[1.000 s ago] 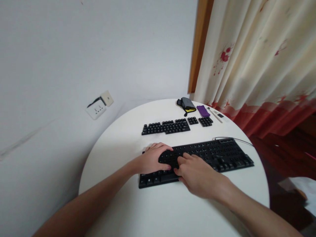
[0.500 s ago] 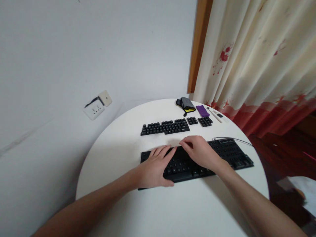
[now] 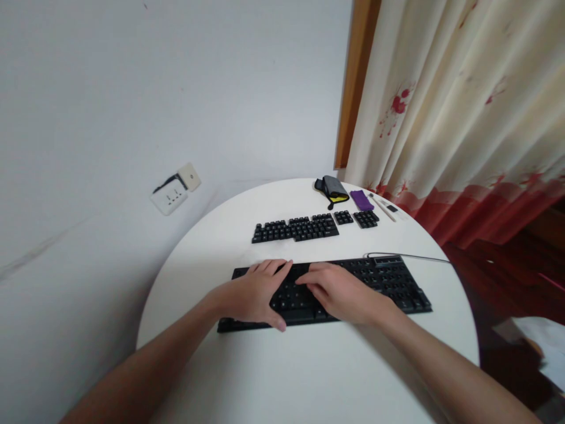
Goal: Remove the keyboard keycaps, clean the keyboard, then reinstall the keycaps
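A black keyboard [image 3: 379,282] lies across the white table in front of me, its cable leaving from the far edge to the right. My left hand [image 3: 251,291] rests flat over its left part, fingers spread to the far edge and the thumb at the near edge. Over the middle, my right hand [image 3: 338,291] is closed, with its fingertips bent down onto the keys; whatever is between them is hidden. Behind the keyboard, loose black keycaps stand in rows: a large block [image 3: 295,228], a small block [image 3: 343,217] and another block [image 3: 366,219].
At the back of the round white table [image 3: 194,259] lie a grey and yellow cloth item [image 3: 334,188], a purple cloth [image 3: 362,200] and a thin white stick-like tool [image 3: 383,207]. A wall socket [image 3: 169,196] is at left, a curtain [image 3: 424,118] at right.
The keyboard has slid to the left and turned slightly, with my left hand on it. My right hand has moved left and nearer, its fingertips now down on the keys.
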Motion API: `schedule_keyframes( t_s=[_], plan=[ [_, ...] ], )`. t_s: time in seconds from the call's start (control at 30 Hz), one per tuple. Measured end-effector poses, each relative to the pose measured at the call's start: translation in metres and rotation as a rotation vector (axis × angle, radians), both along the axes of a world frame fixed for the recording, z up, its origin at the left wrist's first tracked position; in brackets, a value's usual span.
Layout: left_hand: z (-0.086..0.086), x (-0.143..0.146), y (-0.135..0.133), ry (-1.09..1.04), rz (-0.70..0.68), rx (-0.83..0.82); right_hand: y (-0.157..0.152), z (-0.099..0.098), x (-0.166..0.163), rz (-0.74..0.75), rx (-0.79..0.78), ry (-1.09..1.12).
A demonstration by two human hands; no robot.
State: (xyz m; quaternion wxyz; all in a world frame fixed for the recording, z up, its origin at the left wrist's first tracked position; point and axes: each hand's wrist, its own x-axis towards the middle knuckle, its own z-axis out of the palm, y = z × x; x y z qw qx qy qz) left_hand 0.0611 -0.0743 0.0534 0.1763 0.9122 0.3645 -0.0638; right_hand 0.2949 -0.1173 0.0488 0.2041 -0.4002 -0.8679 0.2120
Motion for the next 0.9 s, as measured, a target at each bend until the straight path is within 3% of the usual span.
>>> schedule_keyframes(
  t_s=[0.1,0.2,0.33,0.43,0.63,0.9],
  plan=[
    [0.004,-0.003,0.006,-0.047,-0.010,-0.025,-0.007,-0.007,-0.012,0.114,0.011,-0.098],
    [0.000,-0.002,0.017,-0.192,-0.002,-0.037,-0.012,-0.012,-0.020,0.136,0.048,-0.212],
    [-0.020,0.009,0.036,-0.446,0.250,0.108,-0.012,-0.015,-0.022,0.115,0.083,-0.241],
    [-0.032,0.018,0.047,-0.513,0.307,0.241,-0.010,-0.017,-0.022,0.104,0.097,-0.170],
    [-0.032,0.022,0.058,-0.555,0.268,0.420,-0.006,-0.015,-0.018,0.068,0.105,-0.022],
    [-0.025,0.040,0.076,-0.329,0.137,0.496,-0.004,-0.009,-0.012,0.041,0.078,0.028]
  ],
)
